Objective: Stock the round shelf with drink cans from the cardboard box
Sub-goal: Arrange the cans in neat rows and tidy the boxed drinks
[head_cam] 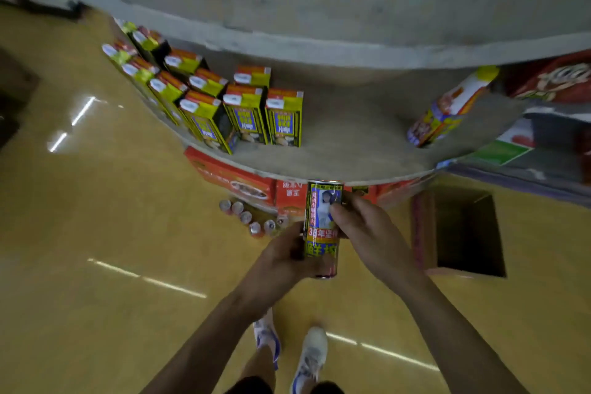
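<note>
A tall yellow, blue and red drink can (322, 227) is held in front of the round shelf's (345, 150) lower tier edge. My left hand (284, 257) grips its lower part from the left. My right hand (367, 227) grips its upper part from the right, thumb across the label. The open cardboard box (460, 230) stands on the floor to the right, its inside dark. Several yellow drink cartons (246, 112) stand in rows on the shelf's left side.
A carton (447, 109) lies tilted on the shelf's right side. Red boxes (243, 182) and several can tops (249, 217) sit under the shelf edge. A wide upper tier (319, 9) overhangs. My feet stand on the yellow floor (112, 233).
</note>
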`<action>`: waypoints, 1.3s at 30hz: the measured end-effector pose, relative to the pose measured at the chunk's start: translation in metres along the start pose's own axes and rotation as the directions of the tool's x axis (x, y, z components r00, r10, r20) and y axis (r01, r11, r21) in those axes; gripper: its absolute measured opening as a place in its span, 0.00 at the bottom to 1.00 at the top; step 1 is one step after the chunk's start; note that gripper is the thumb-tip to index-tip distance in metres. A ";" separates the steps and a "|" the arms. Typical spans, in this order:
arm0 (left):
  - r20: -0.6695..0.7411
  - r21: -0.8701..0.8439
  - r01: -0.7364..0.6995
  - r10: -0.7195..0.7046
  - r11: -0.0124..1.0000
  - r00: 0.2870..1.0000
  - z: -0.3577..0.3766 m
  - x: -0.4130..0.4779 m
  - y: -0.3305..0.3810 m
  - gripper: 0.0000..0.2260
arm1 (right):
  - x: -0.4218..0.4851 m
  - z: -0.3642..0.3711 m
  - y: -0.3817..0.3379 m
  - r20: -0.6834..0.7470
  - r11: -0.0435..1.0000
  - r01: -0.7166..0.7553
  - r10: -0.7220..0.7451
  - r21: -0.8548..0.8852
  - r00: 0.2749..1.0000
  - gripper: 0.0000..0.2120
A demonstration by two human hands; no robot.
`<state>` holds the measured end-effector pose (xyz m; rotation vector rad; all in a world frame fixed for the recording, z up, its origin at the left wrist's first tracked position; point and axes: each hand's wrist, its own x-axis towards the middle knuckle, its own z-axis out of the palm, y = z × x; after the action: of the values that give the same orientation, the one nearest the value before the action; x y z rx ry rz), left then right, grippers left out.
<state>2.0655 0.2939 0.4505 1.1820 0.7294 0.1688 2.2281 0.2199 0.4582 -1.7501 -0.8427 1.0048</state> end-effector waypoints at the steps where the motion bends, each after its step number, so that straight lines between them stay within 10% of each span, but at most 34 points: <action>1: 0.002 0.015 -0.031 0.031 0.999 1.000 0.000 -0.003 0.012 0.18 | -0.001 -0.003 -0.015 -0.013 1.000 0.024 -0.024 -0.006 1.000 0.11; 17: 0.100 0.125 -0.379 0.369 0.917 0.924 -0.029 0.004 0.175 0.20 | 0.033 -0.022 -0.176 -0.195 0.922 0.380 -0.387 -0.072 0.901 0.13; 34: 0.214 0.116 -0.459 0.429 0.881 0.877 -0.055 0.038 0.231 0.17 | 0.069 -0.031 -0.219 -0.263 0.900 0.408 -0.435 -0.153 0.861 0.07; 39: 0.171 0.158 -0.468 0.443 0.869 0.880 -0.058 0.069 0.244 0.18 | 0.097 -0.039 -0.224 -0.259 0.887 0.435 -0.462 -0.156 0.848 0.18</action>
<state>2.1434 0.4695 0.6255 1.5305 0.3436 0.4199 2.2800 0.3659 0.6510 -1.6146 -1.0547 0.3897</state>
